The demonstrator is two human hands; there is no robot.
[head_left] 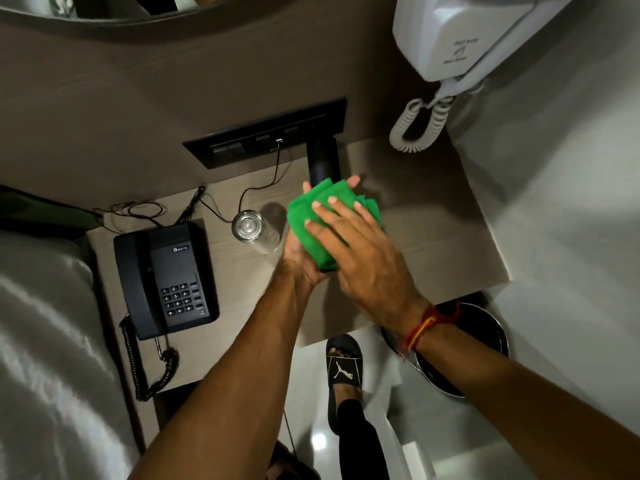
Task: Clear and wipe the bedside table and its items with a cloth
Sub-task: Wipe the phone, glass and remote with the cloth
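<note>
My left hand (pixel 298 259) is cupped palm-up under a long black object (pixel 323 161), holding it above the bedside table (pixel 433 237). A folded green cloth (pixel 304 213) is wrapped over the object's near part. My right hand (pixel 363 261) lies on top of the cloth with its fingers spread, pressing it against the object. Only the object's far end and a small near corner show. A clear drinking glass (pixel 247 227) stands on the table just left of my hands. A black desk telephone (pixel 166 278) sits at the table's left side.
Thin cables (pixel 242 199) run from a dark switch panel (pixel 263 133) across the table's back. A white wall unit with a coiled cord (pixel 464 39) hangs at the upper right. A round bin (pixel 481 344) stands below the table's right edge, the bed (pixel 41 323) lies left, and my sandalled foot (pixel 344 367) is on the floor.
</note>
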